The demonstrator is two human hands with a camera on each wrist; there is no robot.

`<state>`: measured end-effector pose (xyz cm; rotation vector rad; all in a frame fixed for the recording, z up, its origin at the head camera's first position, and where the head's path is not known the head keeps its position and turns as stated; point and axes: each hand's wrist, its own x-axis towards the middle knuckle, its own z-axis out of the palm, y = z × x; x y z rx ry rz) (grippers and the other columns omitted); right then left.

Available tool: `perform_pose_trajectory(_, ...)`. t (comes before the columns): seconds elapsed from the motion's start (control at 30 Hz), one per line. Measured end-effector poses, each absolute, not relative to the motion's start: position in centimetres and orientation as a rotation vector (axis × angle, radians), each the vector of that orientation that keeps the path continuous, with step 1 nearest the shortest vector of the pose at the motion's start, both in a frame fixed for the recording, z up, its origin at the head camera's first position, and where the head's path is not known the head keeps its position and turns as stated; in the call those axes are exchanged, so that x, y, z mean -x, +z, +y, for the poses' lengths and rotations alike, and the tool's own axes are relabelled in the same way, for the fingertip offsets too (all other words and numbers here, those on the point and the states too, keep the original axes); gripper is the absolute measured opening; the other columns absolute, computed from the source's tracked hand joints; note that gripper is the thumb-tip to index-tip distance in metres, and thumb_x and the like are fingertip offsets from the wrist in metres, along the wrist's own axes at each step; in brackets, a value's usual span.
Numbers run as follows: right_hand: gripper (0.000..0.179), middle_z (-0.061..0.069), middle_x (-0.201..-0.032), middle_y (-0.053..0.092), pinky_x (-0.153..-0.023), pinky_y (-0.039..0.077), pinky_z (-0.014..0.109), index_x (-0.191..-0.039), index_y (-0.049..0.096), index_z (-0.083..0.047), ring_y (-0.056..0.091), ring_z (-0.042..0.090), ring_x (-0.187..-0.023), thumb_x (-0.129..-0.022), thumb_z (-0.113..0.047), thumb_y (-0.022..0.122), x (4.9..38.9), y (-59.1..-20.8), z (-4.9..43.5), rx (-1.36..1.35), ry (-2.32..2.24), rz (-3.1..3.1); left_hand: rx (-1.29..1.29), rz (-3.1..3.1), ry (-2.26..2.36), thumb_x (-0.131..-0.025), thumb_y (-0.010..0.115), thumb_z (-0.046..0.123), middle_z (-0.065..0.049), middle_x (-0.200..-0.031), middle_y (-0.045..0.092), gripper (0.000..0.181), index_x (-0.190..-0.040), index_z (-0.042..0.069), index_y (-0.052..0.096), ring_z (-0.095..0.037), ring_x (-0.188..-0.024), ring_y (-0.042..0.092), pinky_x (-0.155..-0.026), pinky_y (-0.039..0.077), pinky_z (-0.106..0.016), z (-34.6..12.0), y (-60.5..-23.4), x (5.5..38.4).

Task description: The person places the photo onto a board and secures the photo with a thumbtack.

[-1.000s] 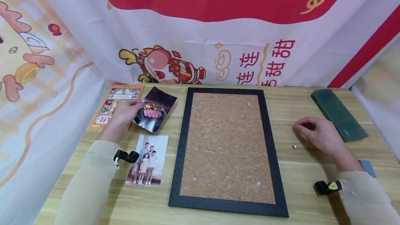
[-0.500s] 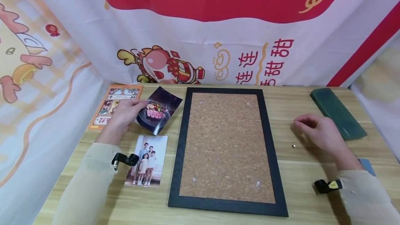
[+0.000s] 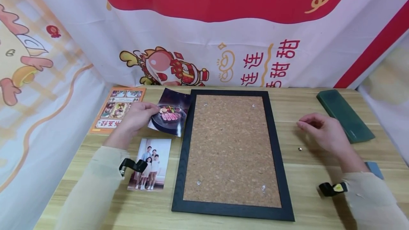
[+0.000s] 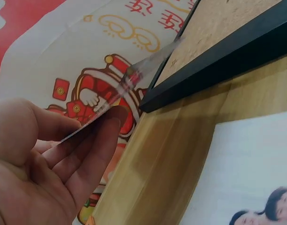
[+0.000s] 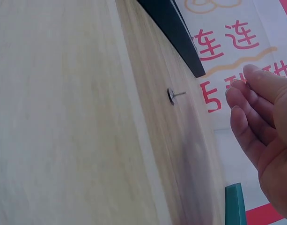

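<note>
My left hand (image 3: 135, 118) pinches the left edge of a photo (image 3: 174, 114) showing a dish of sliced meat on a dark plate. In the left wrist view the photo (image 4: 129, 84) is seen nearly edge-on, raised off the table between thumb and fingers. Its right side reaches the left edge of a black-framed cork board (image 3: 234, 152). My right hand (image 3: 326, 132) hovers to the right of the board, fingers loosely curled, with nothing visible in them. A metal thumbtack (image 5: 171, 95) lies point up on the table below it.
A family photo (image 3: 150, 166) lies left of the board, and an orange printed card (image 3: 110, 116) behind it. A green block (image 3: 345, 116) stands at the right rear. Part of a blue object (image 3: 374, 169) shows by the right wrist. A printed cloth (image 3: 191, 34) hangs behind the table.
My left hand has carried the dish photo rightward, from over the orange card's side to the board's left edge. The right hand has shifted slightly up and left.
</note>
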<state>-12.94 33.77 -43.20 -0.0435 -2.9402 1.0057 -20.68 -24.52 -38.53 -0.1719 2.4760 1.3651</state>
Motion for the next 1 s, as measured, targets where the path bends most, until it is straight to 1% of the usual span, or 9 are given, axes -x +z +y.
perform_pose_trajectory(0.13, 0.025, 0.011, -0.111, 0.078, -0.073, 0.048, 0.009, -0.119, 0.076, -0.014, 0.06, 0.012, -0.091, -0.104, -0.033, 0.074, 12.9, -43.0, 33.4, 0.016, 1.034, -2.92, 0.185, 2.428, 1.428, -0.113, 0.053, 0.025, -0.027, -0.134, 0.07, 0.045, -0.144, -0.007, 0.062, -0.004, -0.086, 0.069, -0.079, 0.059, -0.018, -23.4, -38.7, 20.4)
perform_pose_trajectory(0.3, 0.023, 0.01, -0.108, 0.079, -0.072, 0.048, 0.01, -0.119, 0.077, -0.014, 0.062, 0.009, -0.088, -0.104, -0.032, 0.073, 13.0, -42.8, 33.0, 0.01, 1.031, -2.919, 0.27, 2.364, 1.483, -0.111, 0.057, 0.028, -0.02, -0.127, 0.075, 0.046, -0.146, -0.002, 0.063, -0.006, -0.085, 0.072, -0.079, 0.062, -0.021, -22.0, -38.5, 20.3)
perform_pose_trajectory(0.43, 0.024, 0.011, -0.111, 0.08, -0.073, 0.049, 0.01, -0.121, 0.077, -0.013, 0.064, 0.006, -0.088, -0.106, -0.03, 0.071, 13.1, -42.6, 32.6, 0.007, 1.063, -2.935, 0.239, 2.333, 1.523, -0.11, 0.059, 0.028, -0.007, -0.105, 0.08, 0.044, -0.138, -0.004, 0.068, -0.008, -0.082, 0.072, -0.077, 0.06, -0.021, -21.2, -38.6, 20.3)
perform_pose_trajectory(0.53, 0.024, 0.011, -0.113, 0.08, -0.074, 0.049, 0.008, -0.122, 0.077, -0.013, 0.065, 0.002, -0.089, -0.107, -0.029, 0.07, 13.1, -42.5, 32.4, -0.01, 1.077, -2.946, 0.188, 2.265, 1.596, -0.109, 0.06, 0.024, 0.002, -0.089, 0.079, 0.042, -0.133, -0.009, 0.069, -0.007, -0.077, 0.071, -0.07, 0.057, -0.019, -20.5, -38.9, 20.3)
perform_pose_trajectory(0.6, 0.023, 0.012, -0.113, 0.081, -0.074, 0.049, 0.007, -0.121, 0.078, -0.012, 0.065, -0.001, -0.089, -0.107, -0.028, 0.07, 13.2, -42.5, 32.2, -0.045, 1.063, -2.938, 0.175, 2.213, 1.644, -0.108, 0.062, 0.022, 0.005, -0.084, 0.078, 0.041, -0.132, -0.012, 0.068, -0.006, -0.073, 0.068, -0.065, 0.054, -0.019, -20.1, -39.1, 20.3)
perform_pose_trajectory(0.7, 0.022, 0.011, -0.113, 0.081, -0.075, 0.048, 0.005, -0.12, 0.078, -0.012, 0.064, -0.005, -0.088, -0.107, -0.027, 0.07, 13.1, -42.4, 32.1, -0.08, 1.04, -2.922, 0.167, 2.167, 1.67, -0.108, 0.062, 0.019, 0.0, -0.091, 0.079, 0.041, -0.134, -0.012, 0.067, -0.005, -0.074, 0.069, -0.065, 0.056, -0.018, -19.3, -39.3, 20.3)
perform_pose_trajectory(0.87, 0.022, 0.012, -0.114, 0.081, -0.075, 0.049, 0.005, -0.121, 0.078, -0.012, 0.064, -0.004, -0.089, -0.107, -0.027, 0.07, 13.2, -42.1, 31.6, -0.082, 1.033, -2.918, 0.141, 2.205, 1.598, -0.109, 0.063, 0.019, -0.016, -0.119, 0.076, 0.039, -0.138, -0.006, 0.068, -0.008, -0.086, 0.072, -0.078, 0.063, -0.022, -18.3, -39.8, 20.5)
perform_pose_trajectory(0.93, 0.023, 0.012, -0.116, 0.081, -0.075, 0.049, 0.005, -0.123, 0.078, -0.012, 0.066, 0.0, -0.09, -0.107, -0.028, 0.069, 13.2, -42.0, 31.3, -0.069, 1.038, -2.926, 0.133, 2.234, 1.563, -0.108, 0.065, 0.019, -0.016, -0.121, 0.075, 0.036, -0.135, -0.005, 0.07, -0.009, -0.085, 0.07, -0.079, 0.063, -0.024, -17.9, -40.0, 20.5)
perform_pose_trajectory(1.0, 0.024, 0.013, -0.116, 0.081, -0.075, 0.05, 0.004, -0.124, 0.077, -0.011, 0.068, 0.005, -0.091, -0.108, -0.027, 0.069, 13.3, -41.8, 31.0, -0.065, 1.046, -2.932, 0.11, 2.25, 1.543, -0.107, 0.066, 0.017, -0.014, -0.117, 0.075, 0.034, -0.132, -0.005, 0.071, -0.01, -0.083, 0.069, -0.079, 0.063, -0.027, -17.6, -40.2, 20.5)
